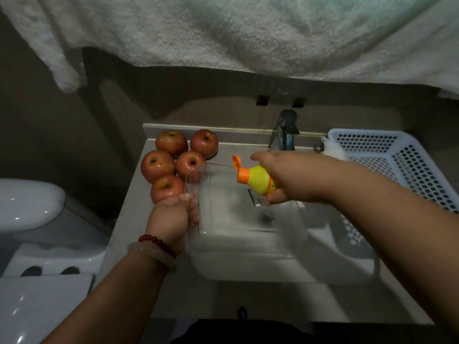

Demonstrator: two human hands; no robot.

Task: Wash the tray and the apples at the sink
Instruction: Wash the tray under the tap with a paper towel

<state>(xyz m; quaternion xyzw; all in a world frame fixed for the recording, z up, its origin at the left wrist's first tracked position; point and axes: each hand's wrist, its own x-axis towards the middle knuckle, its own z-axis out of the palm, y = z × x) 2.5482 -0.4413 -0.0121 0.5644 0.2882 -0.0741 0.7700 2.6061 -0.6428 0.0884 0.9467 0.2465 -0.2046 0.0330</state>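
Tray [248,219], clear plastic, sits over the sink [320,266] basin, its long axis running near to far. Left hand [173,214] grips its left rim, fingers curled over the edge. Right hand [273,175] wraps a yellow soap bottle [258,181], its open orange cap tipped left and down over the tray's far part. Five apples [159,165] wait on the counter [129,219] at far left, just beside the tray. A white basket [397,165] stands right, the faucet [285,130] behind, a towel [223,33] above.
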